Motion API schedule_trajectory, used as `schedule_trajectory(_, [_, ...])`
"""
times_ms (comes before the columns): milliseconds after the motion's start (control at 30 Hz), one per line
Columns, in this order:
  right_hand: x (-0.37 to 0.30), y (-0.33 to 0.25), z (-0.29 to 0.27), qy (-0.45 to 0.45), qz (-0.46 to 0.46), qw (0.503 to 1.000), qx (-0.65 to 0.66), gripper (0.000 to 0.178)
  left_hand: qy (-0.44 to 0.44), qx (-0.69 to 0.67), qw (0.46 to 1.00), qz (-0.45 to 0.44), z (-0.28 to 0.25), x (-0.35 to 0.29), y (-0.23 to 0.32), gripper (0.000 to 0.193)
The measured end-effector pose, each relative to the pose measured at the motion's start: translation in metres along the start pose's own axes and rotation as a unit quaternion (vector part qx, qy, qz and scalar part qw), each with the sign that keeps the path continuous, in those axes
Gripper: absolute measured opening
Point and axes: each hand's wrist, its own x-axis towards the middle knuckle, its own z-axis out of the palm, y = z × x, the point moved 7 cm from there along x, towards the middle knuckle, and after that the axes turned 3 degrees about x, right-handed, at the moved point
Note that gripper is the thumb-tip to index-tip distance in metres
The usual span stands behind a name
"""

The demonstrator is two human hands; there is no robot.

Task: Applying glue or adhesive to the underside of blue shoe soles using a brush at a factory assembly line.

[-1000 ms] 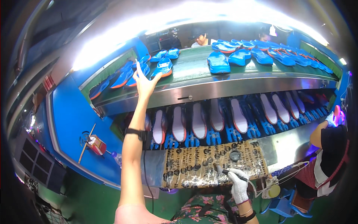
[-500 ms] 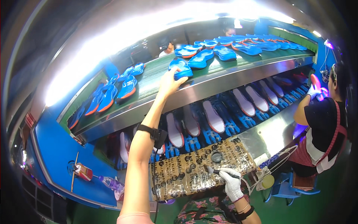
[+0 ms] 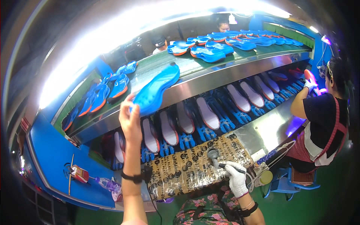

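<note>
A blue shoe sole [image 3: 158, 89] is held up by its near end in my bare left hand [image 3: 130, 119], lifted over the front edge of the upper green conveyor. My right hand [image 3: 237, 180], in a white knit glove, grips a dark-handled brush [image 3: 228, 167]. The brush's pale bristles reach the near rim of a small round dark cup [image 3: 213, 152]. That cup stands on a board [image 3: 176, 180] wrapped in printed brown tape. Under the board's far edge, the lower line carries white-topped soles [image 3: 207, 112] on blue holders.
More blue soles with orange edges [image 3: 210, 54] lie on the upper conveyor [image 3: 150, 69]. On the right a co-worker [image 3: 324, 123] handles a sole under purple light. A bottle [image 3: 107, 183] and a red carton [image 3: 80, 174] stand at left. Cables [image 3: 268, 168] hang by the board's right end.
My left hand has taken the blue sole off the upper conveyor and brought it left and nearer. My right hand has shifted the brush tip up to the cup.
</note>
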Motion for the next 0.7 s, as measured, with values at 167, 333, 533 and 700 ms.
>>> schedule_trajectory(167, [0.001, -0.008, 0.016, 0.002, 0.011, 0.999, 0.051, 0.019, 0.057, 0.139, 0.984, 0.096, 0.021, -0.085, -0.007, 0.068])
schedule_trajectory(333, [-0.002, -0.043, 0.037, -0.038, -0.027, 0.992, 0.117, 0.018, -0.030, -0.132, 0.954, -0.269, 0.047, -0.114, -0.106, 0.076])
schedule_trajectory(533, [-0.013, -0.064, 0.077, -0.087, -0.040, 0.992, 0.078, 0.022, -0.116, -0.368, 0.739, -0.552, 0.069, -0.263, -0.147, 0.053])
schedule_trajectory(700, [-0.023, -0.049, 0.112, -0.174, -0.052, 0.978, -0.107, 0.023, -0.158, -0.416, 0.716, -0.539, 0.092, -0.340, -0.115, 0.078])
